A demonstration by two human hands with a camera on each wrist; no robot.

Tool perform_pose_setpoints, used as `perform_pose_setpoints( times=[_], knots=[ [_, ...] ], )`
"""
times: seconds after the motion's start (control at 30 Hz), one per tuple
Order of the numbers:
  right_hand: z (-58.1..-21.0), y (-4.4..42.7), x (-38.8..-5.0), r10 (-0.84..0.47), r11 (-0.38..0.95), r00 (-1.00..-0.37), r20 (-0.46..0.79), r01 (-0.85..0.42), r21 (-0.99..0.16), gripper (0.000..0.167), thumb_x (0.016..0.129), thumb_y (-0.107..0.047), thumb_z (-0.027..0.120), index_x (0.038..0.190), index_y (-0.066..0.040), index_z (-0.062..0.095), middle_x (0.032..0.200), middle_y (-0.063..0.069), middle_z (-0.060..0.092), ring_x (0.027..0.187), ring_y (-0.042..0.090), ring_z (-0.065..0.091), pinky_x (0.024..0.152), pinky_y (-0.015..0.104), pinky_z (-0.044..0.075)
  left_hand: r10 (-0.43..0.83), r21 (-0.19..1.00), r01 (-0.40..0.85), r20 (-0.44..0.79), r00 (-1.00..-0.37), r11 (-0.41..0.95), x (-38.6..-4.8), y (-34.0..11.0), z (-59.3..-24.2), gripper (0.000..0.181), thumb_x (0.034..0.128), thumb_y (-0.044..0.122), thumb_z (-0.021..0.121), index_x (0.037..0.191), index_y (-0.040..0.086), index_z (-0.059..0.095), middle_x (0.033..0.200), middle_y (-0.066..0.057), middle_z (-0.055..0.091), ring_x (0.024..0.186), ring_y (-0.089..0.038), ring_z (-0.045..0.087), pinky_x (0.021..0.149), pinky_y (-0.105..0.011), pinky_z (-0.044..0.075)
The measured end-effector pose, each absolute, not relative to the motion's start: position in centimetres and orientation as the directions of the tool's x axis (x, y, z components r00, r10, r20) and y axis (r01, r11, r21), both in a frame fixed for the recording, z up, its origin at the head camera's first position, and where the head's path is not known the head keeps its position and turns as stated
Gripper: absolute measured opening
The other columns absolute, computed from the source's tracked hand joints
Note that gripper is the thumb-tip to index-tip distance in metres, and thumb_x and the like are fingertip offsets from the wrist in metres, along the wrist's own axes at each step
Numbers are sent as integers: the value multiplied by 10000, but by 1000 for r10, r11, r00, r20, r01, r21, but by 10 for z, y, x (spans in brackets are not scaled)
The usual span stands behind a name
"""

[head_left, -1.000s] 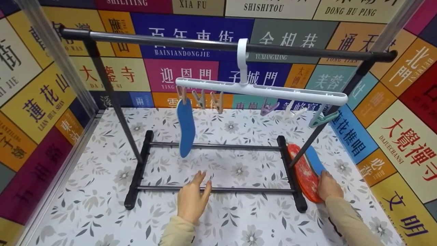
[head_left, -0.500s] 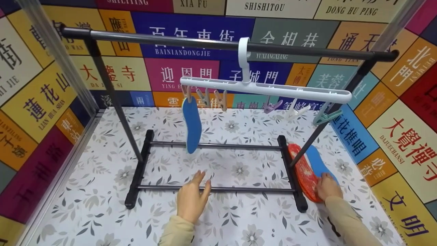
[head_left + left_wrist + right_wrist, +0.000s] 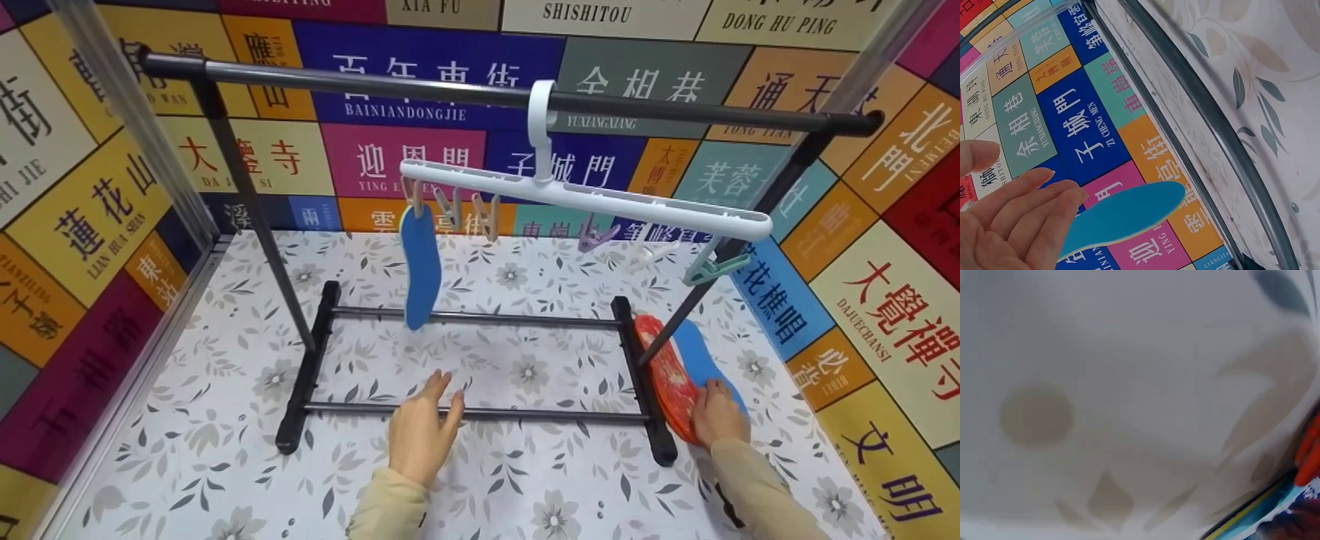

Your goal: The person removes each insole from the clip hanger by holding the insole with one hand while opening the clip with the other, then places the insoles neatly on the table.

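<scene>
My left hand point(image 3: 424, 439), seen also in the left wrist view, hovers near the rack's front lower bar with loosely bent fingers and holds nothing. Behind it a blue insole point(image 3: 422, 270) hangs upright from a clothespin point(image 3: 415, 196) at the left end of the white hanger point(image 3: 592, 196). My right hand point(image 3: 721, 416) touches a blue insole point(image 3: 697, 356) and a red patterned insole point(image 3: 670, 375), which lie side by side beside the rack's right foot. Its fingers cover the near part of both insoles; their grip is hidden. In the right wrist view only dark fingers point(image 3: 1292, 526) show at the corner.
A dark metal rack point(image 3: 450, 88) carries the hanger on its top bar. Several other clothespins, among them a green one point(image 3: 716, 266) and a purple one point(image 3: 598, 232), dangle from the hanger. A flower-patterned cloth point(image 3: 525, 480) covers the table, with printed walls point(image 3: 420, 45) around it.
The hanger has swung, and its hanging insole has shifted to the right. Beside the rack, the blue insole has turned outward, showing more blue. My left hand has barely moved.
</scene>
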State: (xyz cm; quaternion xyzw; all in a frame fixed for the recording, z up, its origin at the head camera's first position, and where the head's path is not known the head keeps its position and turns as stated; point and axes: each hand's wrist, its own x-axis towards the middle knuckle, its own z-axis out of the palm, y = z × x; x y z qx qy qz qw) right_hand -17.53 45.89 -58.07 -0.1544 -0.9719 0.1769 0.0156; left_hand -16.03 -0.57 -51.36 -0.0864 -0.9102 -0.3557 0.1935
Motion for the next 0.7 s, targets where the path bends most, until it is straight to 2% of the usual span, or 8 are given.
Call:
perform_pose_setpoints(
  times=[0.13,0.2,0.27,0.3,0.37,0.5,0.53,0.7],
  knots=[
    [-576,430,-166,321,878,-941,109,252,-408,457,1063,-197,305,1410,74,427,1369,384,457,1141,621,492,957,689,387,-1,613,293,431,-902,734,-163,-13,-511,352,940,255,647,1208,33,698,1214,-188,683,889,-399,718,737,-461,577],
    [-574,413,-160,314,878,-927,208,200,-434,405,1052,-199,364,1312,56,540,1221,393,567,1025,623,555,879,691,422,-10,611,292,440,-898,736,-166,-17,-509,350,939,250,648,1207,31,698,1210,-195,683,939,-395,712,760,-468,573],
    [-574,397,-152,289,885,-903,318,126,-448,342,1025,-181,451,1189,50,641,1058,389,637,916,606,597,811,674,446,-14,605,292,448,-894,741,-168,-23,-506,351,943,255,644,1209,31,696,1207,-200,682,914,-392,717,741,-467,575],
    [-574,390,-149,277,887,-887,369,88,-454,306,1009,-173,495,1120,42,683,989,375,659,882,593,609,794,664,448,-14,607,291,447,-895,740,-170,-26,-505,354,946,256,639,1211,27,693,1211,-207,678,826,-380,727,686,-456,575],
    [-573,375,-145,252,884,-865,433,24,-466,260,980,-158,559,1038,33,725,948,328,692,866,563,630,789,637,460,-19,600,289,453,-891,746,-173,-33,-502,361,947,257,639,1216,22,688,1214,-210,676,781,-380,725,663,-450,574],
    [-570,349,-143,227,857,-885,407,-17,-514,266,985,-193,584,1063,-1,751,975,264,723,896,504,668,825,600,492,-32,585,275,459,-888,763,-180,-46,-494,374,947,268,639,1227,25,682,1226,-203,671,729,-401,712,626,-463,567],
    [-569,343,-143,221,852,-896,386,-15,-523,283,990,-208,580,1073,4,749,988,259,725,904,491,675,826,592,503,-35,577,271,463,-886,770,-182,-48,-492,375,947,274,638,1228,29,683,1225,-198,674,790,-419,714,657,-479,570],
    [-571,316,-147,150,857,-913,379,-72,-511,274,978,-218,608,1050,-3,762,969,230,738,880,424,709,794,559,537,-51,579,260,465,-884,773,-190,-54,-489,367,946,276,630,1216,34,691,1217,-195,681,781,-433,710,648,-502,563]
  ],
)
